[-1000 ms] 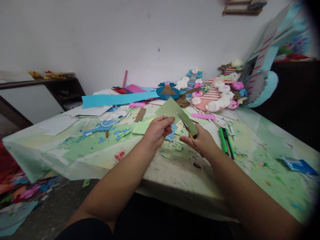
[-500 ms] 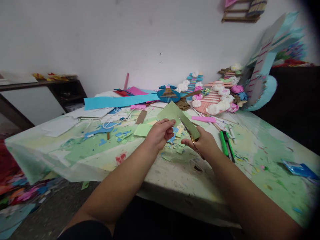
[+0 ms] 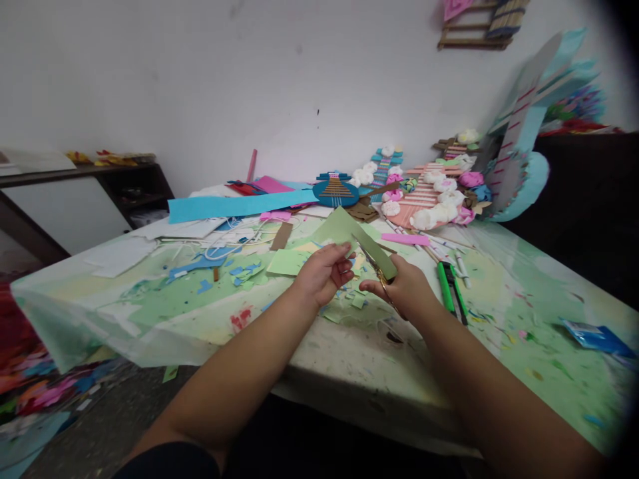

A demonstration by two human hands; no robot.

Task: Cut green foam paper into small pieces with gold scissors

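Observation:
My left hand pinches the near edge of a sheet of green paper, thumb on top and fingers curled beneath. In my right hand is a pair of scissors with gold-coloured handles. Their blades point up and left and lie along a cut in the sheet. A strip of the paper stands up to the right of the blades, over my right hand. Small green and blue paper scraps lie on the table below both hands.
A green utility knife lies right of my right hand, near several white pens. A blue packet sits farther right. Decorated paper instruments stand against the wall. A long blue paper strip crosses the back left.
My left hand has shifted slightly right, closer to the scissors. The scissors and the green sheet stay in nearly the same place. The view has tilted a little.

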